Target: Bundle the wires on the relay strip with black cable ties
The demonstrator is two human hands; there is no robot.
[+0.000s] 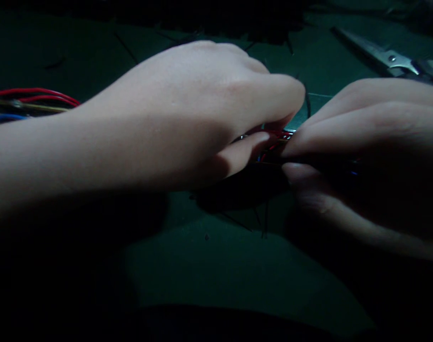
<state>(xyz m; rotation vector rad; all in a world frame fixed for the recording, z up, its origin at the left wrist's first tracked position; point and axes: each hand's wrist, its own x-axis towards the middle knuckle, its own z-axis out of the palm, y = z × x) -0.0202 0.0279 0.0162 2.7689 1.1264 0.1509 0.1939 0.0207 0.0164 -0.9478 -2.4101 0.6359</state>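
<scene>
A bundle of coloured wires [34, 98], red, yellowish and blue, runs in from the left edge and passes beneath my left forearm. My left hand [216, 102] is closed around the bundle near the middle of the view, its thumb and bent index finger pressing on it. Red and blue strands show in the narrow gap between the hands. Just to the right, my right hand [348, 137] pinches the same wires between thumb and fingers. Deep shadow hides the part of the bundle under the right palm.
Scissors [392, 59] with bare metal blades lie at the upper right on the dark green work surface [216, 266]. Several thin black offcuts [237, 222] are scattered below and above the hands. A dark mass runs along the far edge.
</scene>
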